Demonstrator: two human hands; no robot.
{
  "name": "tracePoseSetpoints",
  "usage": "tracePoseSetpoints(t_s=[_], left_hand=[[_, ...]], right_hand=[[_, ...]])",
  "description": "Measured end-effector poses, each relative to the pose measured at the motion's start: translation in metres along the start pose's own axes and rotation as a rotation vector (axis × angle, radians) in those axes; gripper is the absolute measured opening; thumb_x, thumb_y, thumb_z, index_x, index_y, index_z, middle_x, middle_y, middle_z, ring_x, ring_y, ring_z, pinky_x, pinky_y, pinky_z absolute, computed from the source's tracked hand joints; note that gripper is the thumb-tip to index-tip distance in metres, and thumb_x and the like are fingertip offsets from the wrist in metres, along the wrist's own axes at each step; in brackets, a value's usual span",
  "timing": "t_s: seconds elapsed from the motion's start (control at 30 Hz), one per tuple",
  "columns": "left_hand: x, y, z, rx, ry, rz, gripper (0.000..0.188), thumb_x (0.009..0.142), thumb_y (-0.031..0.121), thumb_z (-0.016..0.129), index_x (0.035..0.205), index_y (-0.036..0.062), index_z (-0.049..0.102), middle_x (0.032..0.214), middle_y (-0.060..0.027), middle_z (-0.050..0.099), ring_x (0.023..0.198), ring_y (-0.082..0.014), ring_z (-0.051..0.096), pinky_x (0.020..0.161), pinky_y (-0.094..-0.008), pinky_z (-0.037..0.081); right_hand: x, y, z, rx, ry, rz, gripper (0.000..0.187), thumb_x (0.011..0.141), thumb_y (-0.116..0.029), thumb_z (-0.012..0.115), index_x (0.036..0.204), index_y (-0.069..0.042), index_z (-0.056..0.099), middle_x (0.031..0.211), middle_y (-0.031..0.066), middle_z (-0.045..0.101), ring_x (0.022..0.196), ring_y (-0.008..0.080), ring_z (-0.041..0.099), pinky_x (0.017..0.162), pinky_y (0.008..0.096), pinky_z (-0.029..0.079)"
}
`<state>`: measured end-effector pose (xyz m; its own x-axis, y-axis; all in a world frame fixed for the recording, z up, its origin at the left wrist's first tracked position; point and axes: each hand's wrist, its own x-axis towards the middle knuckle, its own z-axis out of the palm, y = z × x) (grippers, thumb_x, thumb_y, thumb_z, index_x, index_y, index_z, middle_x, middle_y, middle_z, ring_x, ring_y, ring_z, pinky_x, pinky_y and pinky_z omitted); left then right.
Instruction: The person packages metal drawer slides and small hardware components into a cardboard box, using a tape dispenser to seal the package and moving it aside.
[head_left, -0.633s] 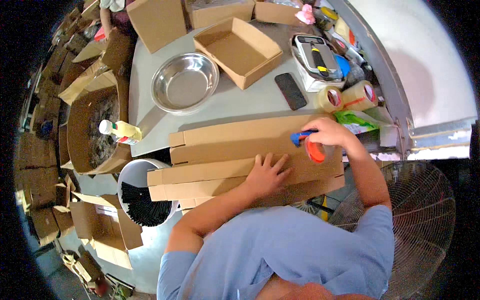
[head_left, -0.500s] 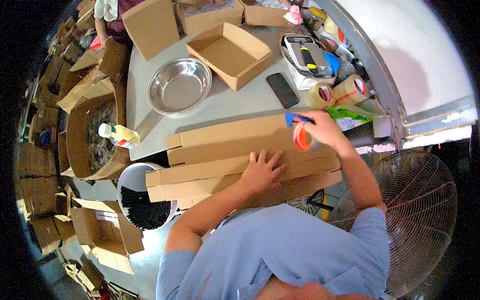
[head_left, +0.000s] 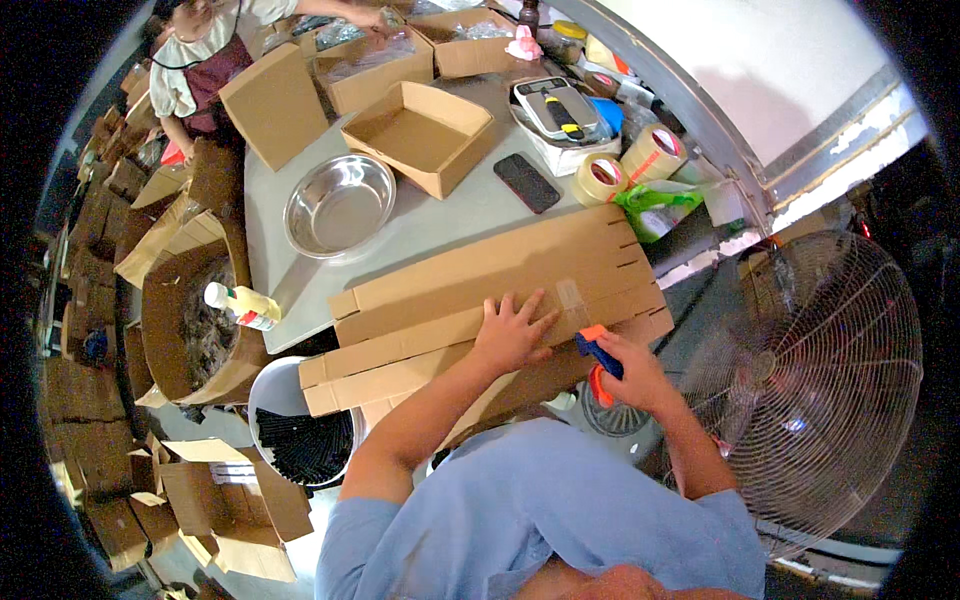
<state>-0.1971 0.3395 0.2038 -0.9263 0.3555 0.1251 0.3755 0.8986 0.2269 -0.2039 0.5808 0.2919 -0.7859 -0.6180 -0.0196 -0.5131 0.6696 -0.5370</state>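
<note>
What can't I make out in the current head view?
All in the head view:
Left hand: palm, hidden by its own back, against the flattened cardboard.
Tape dispenser: part of its handle, covered by the right hand.
White bucket: upper right rim, behind the cardboard.
Co-worker: top of head, cut off by the upper edge.

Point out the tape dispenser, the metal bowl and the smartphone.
Tape dispenser (head_left: 602, 359): head view, on its blue body, by the right hand (head_left: 636, 376).
Metal bowl (head_left: 343, 208): head view, on its bare inner bottom.
Smartphone (head_left: 528, 183): head view, mid-screen.

Table (head_left: 430, 225) — cardboard (head_left: 450, 278) (overhanging), bowl (head_left: 340, 208), phone (head_left: 527, 183).
</note>
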Motion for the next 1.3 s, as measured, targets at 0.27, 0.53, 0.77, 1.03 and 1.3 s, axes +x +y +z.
tracePoseSetpoints(t_s=[0.27, 0.53, 0.77, 1.03, 1.3], left_hand=[[-0.005, 0.004, -0.001, -0.013, 0.042, 0.005, 0.063, 0.073, 0.055, 0.062, 0.13, 0.031, 0.048, 0.145, -0.0072, 0.031, 0.12, -0.0391, 0.038, 0.091, -0.0606, 0.032], [-0.005, 0.004, -0.003, -0.027, 0.022, 0.007, 0.063, 0.073, 0.054, 0.063, 0.129, 0.03, 0.049, 0.143, -0.0082, 0.033, 0.118, -0.0381, 0.039, 0.091, -0.0602, 0.032], [0.017, 0.026, -0.015, -0.044, -0.099, -0.056, 0.059, 0.074, 0.054, 0.062, 0.124, 0.0252, 0.052, 0.142, -0.0091, 0.034, 0.125, -0.0366, 0.033, 0.091, -0.0668, 0.028], [0.094, 0.057, 0.04, -0.045, -0.127, -0.132, 0.073, 0.064, 0.048, 0.074, 0.127, 0.0223, 0.048, 0.129, -0.0233, 0.042, 0.123, -0.0379, 0.038, 0.098, -0.0605, 0.027], [0.025, 0.031, -0.005, 0.051, -0.094, -0.079, 0.086, 0.065, 0.048, 0.071, 0.14, 0.0353, 0.031, 0.135, -0.0194, 0.039, 0.116, -0.0384, 0.042, 0.093, -0.0555, 0.034]], right_hand=[[-0.017, -0.011, -0.004, 0.011, -0.033, 0.052, 0.056, 0.073, -0.022, 0.062, 0.123, 0.0, 0.052, 0.13, 0.0205, 0.049, 0.117, 0.0341, 0.05, 0.102, 0.0363, 0.037], [-0.046, 0.005, 0.01, 0.087, -0.075, 0.151, 0.056, 0.072, -0.023, 0.062, 0.124, -0.002, 0.052, 0.129, 0.0191, 0.051, 0.118, 0.0324, 0.05, 0.101, 0.0353, 0.038], [-0.013, 0.076, 0.041, 0.685, -0.303, 0.526, 0.044, 0.075, -0.019, 0.06, 0.115, 0.0, 0.059, 0.109, 0.0146, 0.064, 0.092, 0.0256, 0.062, 0.082, 0.0343, 0.049], [-0.05, 0.072, 0.024, 0.874, -0.114, 0.465, 0.048, 0.075, -0.002, 0.056, 0.122, 0.005, 0.053, 0.109, 0.0101, 0.06, 0.095, 0.0169, 0.058, 0.083, 0.0268, 0.046], [-0.037, 0.051, 0.01, 0.928, -0.244, 0.399, 0.05, 0.073, -0.002, 0.057, 0.123, 0.006, 0.052, 0.12, 0.0137, 0.057, 0.104, 0.0205, 0.057, 0.091, 0.0303, 0.044]])
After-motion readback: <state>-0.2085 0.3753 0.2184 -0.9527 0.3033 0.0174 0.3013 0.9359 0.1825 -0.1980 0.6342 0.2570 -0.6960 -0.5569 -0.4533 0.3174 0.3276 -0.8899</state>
